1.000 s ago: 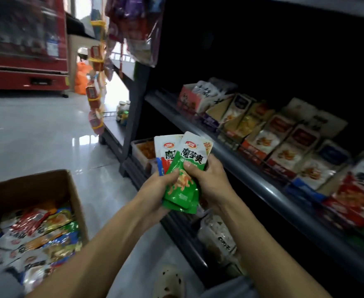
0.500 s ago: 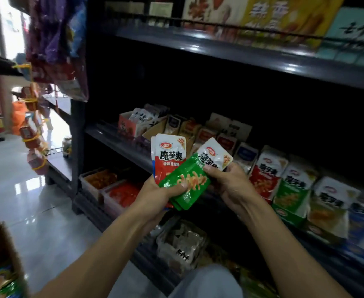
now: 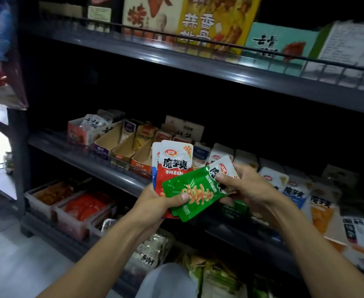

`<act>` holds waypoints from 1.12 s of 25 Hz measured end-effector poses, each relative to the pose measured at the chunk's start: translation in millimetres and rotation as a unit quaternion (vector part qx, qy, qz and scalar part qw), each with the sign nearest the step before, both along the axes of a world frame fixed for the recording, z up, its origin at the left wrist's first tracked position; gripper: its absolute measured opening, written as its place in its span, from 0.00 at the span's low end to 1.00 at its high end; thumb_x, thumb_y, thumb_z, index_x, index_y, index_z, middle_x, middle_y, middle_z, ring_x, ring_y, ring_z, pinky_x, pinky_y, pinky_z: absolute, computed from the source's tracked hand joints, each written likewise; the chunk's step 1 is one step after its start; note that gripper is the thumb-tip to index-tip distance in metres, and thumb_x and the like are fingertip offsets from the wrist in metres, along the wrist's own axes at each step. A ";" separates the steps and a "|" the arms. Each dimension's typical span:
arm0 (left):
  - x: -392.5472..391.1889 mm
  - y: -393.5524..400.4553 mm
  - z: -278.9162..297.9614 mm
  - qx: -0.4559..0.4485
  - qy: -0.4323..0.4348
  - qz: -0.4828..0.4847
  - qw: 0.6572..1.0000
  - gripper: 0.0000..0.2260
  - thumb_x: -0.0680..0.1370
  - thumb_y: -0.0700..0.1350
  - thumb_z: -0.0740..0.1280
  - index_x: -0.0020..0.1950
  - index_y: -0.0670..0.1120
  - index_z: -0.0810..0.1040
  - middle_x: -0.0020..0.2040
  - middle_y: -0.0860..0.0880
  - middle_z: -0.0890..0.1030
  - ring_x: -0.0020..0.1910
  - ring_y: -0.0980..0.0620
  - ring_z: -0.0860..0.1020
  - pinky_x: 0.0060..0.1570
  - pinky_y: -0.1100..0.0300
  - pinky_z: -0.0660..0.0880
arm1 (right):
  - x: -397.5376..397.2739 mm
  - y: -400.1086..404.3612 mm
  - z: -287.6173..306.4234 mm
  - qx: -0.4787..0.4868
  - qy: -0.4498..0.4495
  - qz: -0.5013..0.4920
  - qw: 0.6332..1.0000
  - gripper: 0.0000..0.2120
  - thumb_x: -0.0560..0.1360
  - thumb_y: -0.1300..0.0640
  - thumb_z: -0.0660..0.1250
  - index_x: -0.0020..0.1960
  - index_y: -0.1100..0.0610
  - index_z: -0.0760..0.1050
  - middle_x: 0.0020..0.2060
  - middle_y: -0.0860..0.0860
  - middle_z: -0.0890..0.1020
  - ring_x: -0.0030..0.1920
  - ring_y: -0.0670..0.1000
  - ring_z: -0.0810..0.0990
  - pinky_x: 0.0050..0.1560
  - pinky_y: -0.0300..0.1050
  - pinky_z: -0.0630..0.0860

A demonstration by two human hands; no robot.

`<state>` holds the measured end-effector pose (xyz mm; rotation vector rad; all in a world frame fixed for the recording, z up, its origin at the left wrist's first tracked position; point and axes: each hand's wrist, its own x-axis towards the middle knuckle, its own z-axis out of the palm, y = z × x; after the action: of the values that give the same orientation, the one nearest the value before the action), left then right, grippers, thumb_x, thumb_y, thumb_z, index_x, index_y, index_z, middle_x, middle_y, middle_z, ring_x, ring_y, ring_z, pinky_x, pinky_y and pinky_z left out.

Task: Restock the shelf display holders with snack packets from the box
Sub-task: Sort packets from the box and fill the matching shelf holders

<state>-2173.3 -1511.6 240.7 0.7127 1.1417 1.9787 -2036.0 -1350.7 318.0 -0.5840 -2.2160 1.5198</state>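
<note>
Nearest you, your knee [image 3: 168, 280] shows at the bottom edge, with bagged goods [image 3: 217, 278] on the lowest shelf just right of it. Above that, your left hand [image 3: 155, 203] grips a fanned stack of snack packets: its thumb presses across the green packets [image 3: 195, 195] in front, and the red-and-white packets [image 3: 173, 163] stand upright behind them. Your right hand [image 3: 241, 186] pinches the upper right end of the green packets, thumb on top and fingers curled beneath, so both hands hold the same bundle, tilted up to the right, in front of the middle shelf [image 3: 103, 168].

Down to the left, clear bins [image 3: 69, 209] of orange and red goods sit on a lower shelf. Just beyond your hands, the display holders [image 3: 133, 147] run along the middle shelf, some cardboard ones on the left showing bare inner walls, while matching white packets [image 3: 294, 188] fill those on the right. Farthest, the top shelf [image 3: 219, 69] carries tall boxes [image 3: 215, 22] behind a wire rail.
</note>
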 end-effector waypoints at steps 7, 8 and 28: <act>17.9 40.2 3.5 -0.048 -0.037 0.004 0.998 0.08 0.78 0.42 0.69 0.54 0.41 0.79 0.45 0.40 0.84 0.40 0.45 0.83 0.38 0.55 0.81 | 59.9 47.6 30.0 0.210 -0.016 -0.124 0.970 0.08 0.77 0.60 0.68 0.55 0.60 0.76 0.46 0.54 0.84 0.40 0.47 0.84 0.36 0.40 0.80; 17.7 42.9 3.9 -0.056 -0.038 -0.004 0.998 0.08 0.78 0.43 0.69 0.55 0.41 0.79 0.45 0.40 0.84 0.40 0.45 0.83 0.38 0.55 0.81 | 66.7 57.1 34.6 0.248 -0.035 -0.138 0.958 0.10 0.77 0.60 0.67 0.57 0.60 0.75 0.47 0.53 0.83 0.43 0.48 0.83 0.40 0.44 0.82; 13.2 59.7 -4.1 -0.139 0.001 -0.046 0.989 0.13 0.76 0.47 0.71 0.59 0.45 0.77 0.49 0.45 0.85 0.45 0.48 0.85 0.43 0.56 0.79 | -7.7 96.4 5.2 0.606 -0.303 -0.182 0.713 0.24 0.73 0.49 0.73 0.65 0.54 0.72 0.57 0.53 0.80 0.56 0.55 0.79 0.49 0.49 0.76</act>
<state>-2160.1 -1452.0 236.6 0.6085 1.3278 1.6989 -2043.6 -1254.3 323.2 -0.9875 -2.6624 -0.5559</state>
